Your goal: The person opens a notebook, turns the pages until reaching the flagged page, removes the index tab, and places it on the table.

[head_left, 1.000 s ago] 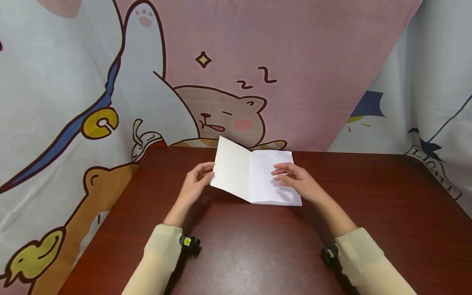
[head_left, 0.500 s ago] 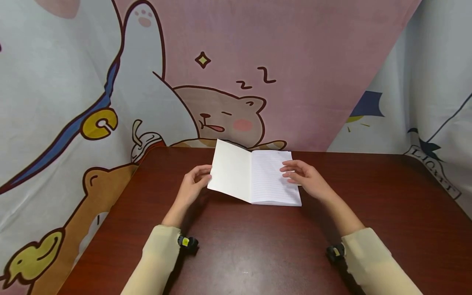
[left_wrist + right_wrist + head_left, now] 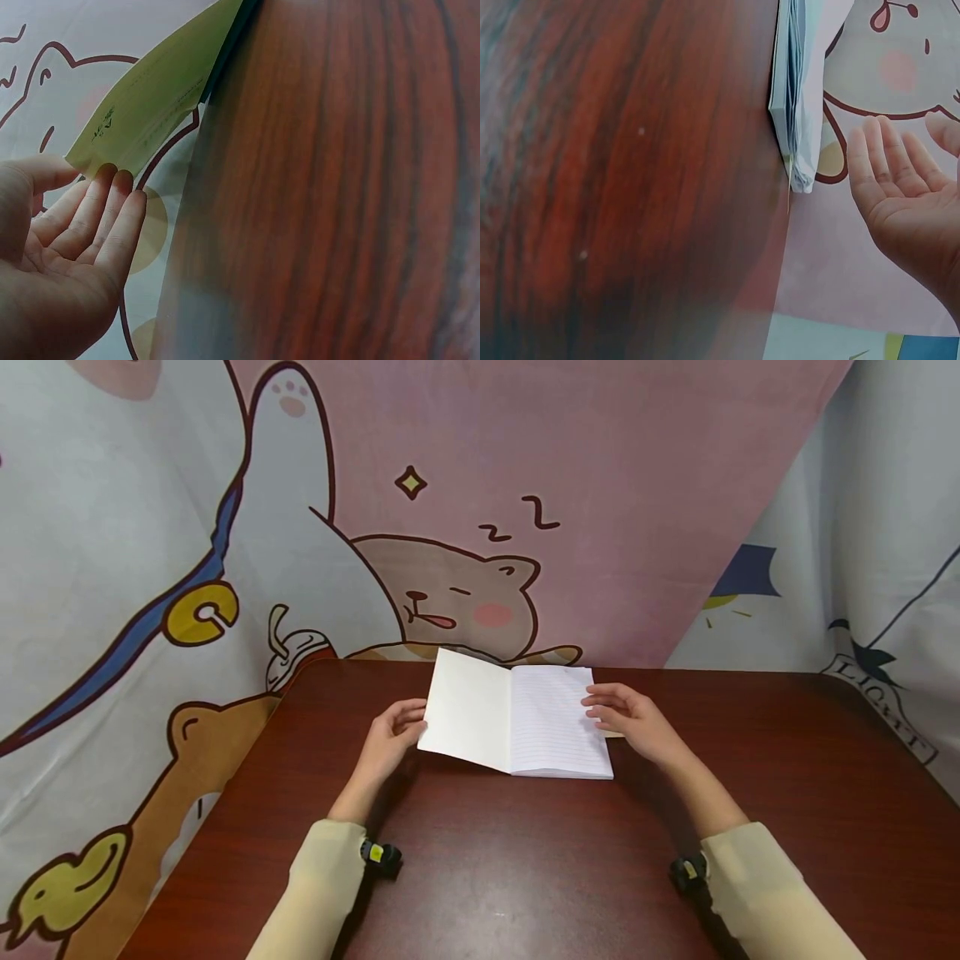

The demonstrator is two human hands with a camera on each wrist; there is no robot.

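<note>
An open notebook (image 3: pixel 557 718) with lined pages lies on the table. Its pale front cover (image 3: pixel 467 710) stands tilted up at the left; the left wrist view shows the cover's yellow-green outer face (image 3: pixel 142 105) with small dark print. My left hand (image 3: pixel 390 735) holds the cover's outer edge, thumb on the inner side and fingertips against the outer face. By the right edge of the lined page, my right hand (image 3: pixel 633 722) hovers with relaxed fingers and holds nothing. In the right wrist view the right hand (image 3: pixel 904 180) appears apart from the stacked page edges (image 3: pixel 795 97).
The dark red-brown wooden table (image 3: pixel 480 860) extends in front of the notebook and to both sides. A cloth backdrop (image 3: pixel 615 510) with cartoon animals hangs behind the table's far edge. A small pale strip (image 3: pixel 613 734) pokes out beside the page's right edge.
The cover has tilted further down to the left, with my left hand following it. My right hand has moved right, from over the lined page to its right edge.
</note>
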